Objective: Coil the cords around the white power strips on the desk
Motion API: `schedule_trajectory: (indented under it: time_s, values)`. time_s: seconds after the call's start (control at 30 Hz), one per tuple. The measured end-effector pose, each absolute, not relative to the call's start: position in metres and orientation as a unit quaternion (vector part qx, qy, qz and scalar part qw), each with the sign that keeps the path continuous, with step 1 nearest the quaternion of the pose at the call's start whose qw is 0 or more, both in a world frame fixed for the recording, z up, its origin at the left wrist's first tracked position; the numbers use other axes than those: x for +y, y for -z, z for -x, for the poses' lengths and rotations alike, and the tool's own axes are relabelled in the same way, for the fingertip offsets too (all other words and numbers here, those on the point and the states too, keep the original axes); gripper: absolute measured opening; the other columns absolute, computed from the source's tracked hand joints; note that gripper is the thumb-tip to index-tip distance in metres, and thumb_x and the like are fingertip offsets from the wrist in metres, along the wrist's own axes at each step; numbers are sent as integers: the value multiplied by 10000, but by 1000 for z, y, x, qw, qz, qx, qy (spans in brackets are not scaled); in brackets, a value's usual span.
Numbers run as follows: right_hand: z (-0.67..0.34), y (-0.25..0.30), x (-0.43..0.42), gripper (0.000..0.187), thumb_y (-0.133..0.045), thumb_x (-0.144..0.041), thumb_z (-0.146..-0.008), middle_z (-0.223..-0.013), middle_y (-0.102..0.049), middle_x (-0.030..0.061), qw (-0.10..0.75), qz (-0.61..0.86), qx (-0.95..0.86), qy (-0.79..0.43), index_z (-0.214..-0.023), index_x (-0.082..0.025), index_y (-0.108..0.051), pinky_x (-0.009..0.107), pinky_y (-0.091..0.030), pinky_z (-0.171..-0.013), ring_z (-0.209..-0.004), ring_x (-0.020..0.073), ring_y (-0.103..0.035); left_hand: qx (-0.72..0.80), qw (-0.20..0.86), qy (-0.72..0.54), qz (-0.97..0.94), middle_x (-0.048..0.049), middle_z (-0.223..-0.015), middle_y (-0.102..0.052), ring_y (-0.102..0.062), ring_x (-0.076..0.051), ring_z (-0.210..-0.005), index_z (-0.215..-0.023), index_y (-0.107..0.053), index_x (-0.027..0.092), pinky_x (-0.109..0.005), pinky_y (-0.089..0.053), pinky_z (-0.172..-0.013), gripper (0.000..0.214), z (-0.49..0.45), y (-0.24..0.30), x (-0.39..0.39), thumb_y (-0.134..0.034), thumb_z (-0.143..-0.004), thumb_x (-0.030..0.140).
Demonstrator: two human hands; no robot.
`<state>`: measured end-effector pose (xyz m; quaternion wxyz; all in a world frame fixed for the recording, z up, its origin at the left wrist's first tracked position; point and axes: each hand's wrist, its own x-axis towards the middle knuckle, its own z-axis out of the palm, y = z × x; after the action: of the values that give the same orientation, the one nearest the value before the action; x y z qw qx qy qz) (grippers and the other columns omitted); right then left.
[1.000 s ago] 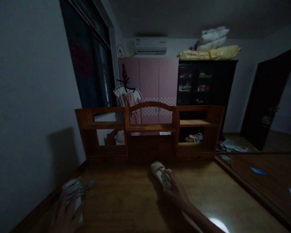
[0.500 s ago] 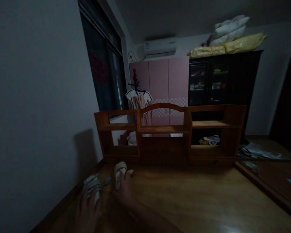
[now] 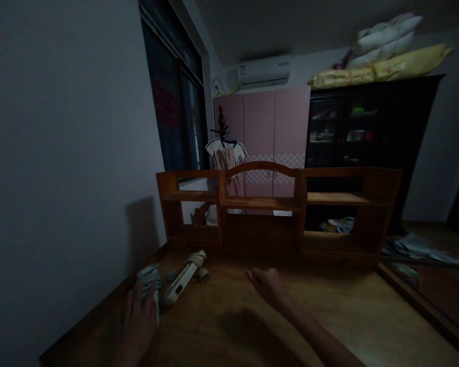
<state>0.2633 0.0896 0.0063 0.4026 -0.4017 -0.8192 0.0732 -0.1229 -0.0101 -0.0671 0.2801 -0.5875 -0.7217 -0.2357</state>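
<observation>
In a dim room my left hand (image 3: 139, 318) lies flat, fingers out, on a pale wound bundle of cable or cloth (image 3: 148, 278) at the left of the wooden desk (image 3: 348, 316). Just right of it lies a white elongated object wrapped with a cord (image 3: 183, 277), its small plug end on the desk beside it. My right hand (image 3: 265, 285) hovers over the desk's middle with loosely curled fingers and nothing in it, well to the right of the white object.
A wooden shelf unit (image 3: 275, 214) stands along the desk's back edge. The wall (image 3: 61, 178) borders the desk on the left. Behind are a pink wardrobe (image 3: 271, 132), a dark cabinet (image 3: 367, 127) with bedding on top, and papers (image 3: 421, 247) at the right.
My right hand carried the white wrapped object leftwards, set it beside the bundle, let go and drew back to the right. The view has turned left. My left hand stays on the bundle.
</observation>
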Motion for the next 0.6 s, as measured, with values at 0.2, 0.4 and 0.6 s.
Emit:
schedule_trajectory:
  time_s: [0.2, 0.4, 0.6]
  values:
    - [-428, 9, 90, 646, -286, -548, -935, -459, -581, 69, 371, 517, -770, 36, -571, -172, -665, 244, -251, -475, -431, 137, -558, -640, 34, 324, 695, -57, -1202, -616, -577, -195, -1111, -1118, -640, 217, -335, -448, -972, 421, 48, 15, 24, -330, -848, 124]
    - [-502, 46, 83, 648, -259, -625, -899, -543, -634, 76, 410, 601, -686, -20, -651, -197, -679, 267, -384, -523, -502, 199, -600, -545, -24, 365, 755, -31, -931, -695, -644, -187, -873, -910, -678, 234, -285, -469, -810, 236, -55, -28, 73, -461, -879, 319]
    - [-495, 48, 86, 595, -277, -560, -926, -574, -615, 45, 444, 608, -657, -39, -603, -193, -616, 267, -406, -599, -547, 184, -581, -586, 50, 302, 750, -103, -760, -709, -648, -189, -601, -1131, -655, 220, -252, -423, -572, 354, -87, 7, 114, -387, -901, 234]
